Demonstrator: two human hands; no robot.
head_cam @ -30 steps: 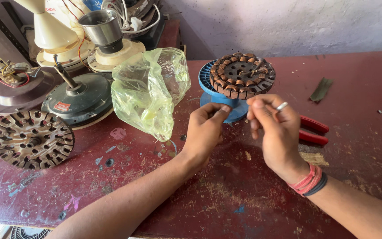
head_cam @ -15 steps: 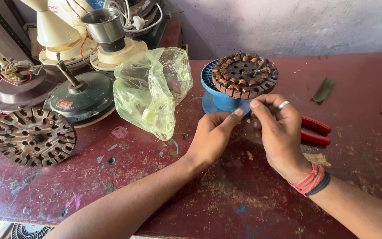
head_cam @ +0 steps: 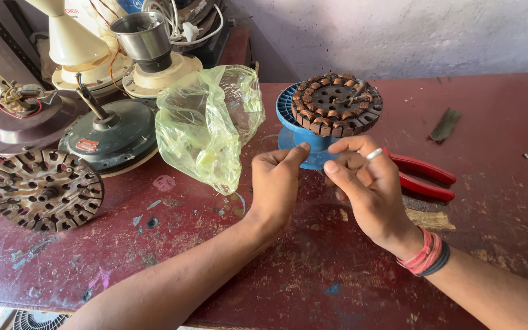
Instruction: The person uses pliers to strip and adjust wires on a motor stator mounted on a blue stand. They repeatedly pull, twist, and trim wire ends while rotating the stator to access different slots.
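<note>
my left hand [head_cam: 279, 183] and right hand [head_cam: 365, 186] are raised just above a worn red table [head_cam: 313, 269], close together, thumb and forefinger of each pinched nearly shut. whatever i pinch is too thin to make out, perhaps a fine wire; i cannot tell for sure. the other fingers curl loosely inward. a silver ring [head_cam: 374, 154] sits on one right finger, and red and dark bands [head_cam: 426, 255] circle that wrist.

to do this pinching well, i judge both grips should stay light and level, fingertips near each other, so anything fine between them keeps even tension and does not kink.

both forearms come up from the lower edge, angled inward, wrists slightly bent, knuckles facing up.

just beyond my fingertips stands a blue spool [head_cam: 304, 131], and on top of it lies a round motor stator [head_cam: 336, 102] wound with copper coils. red-handled pliers [head_cam: 426, 176] lie on the table behind my right hand. to the left a crumpled yellowish plastic bag [head_cam: 206, 125] stands. farther left rest a bare slotted metal core [head_cam: 45, 189], a grey-green fan motor housing [head_cam: 110, 135] and other fan parts.
</note>
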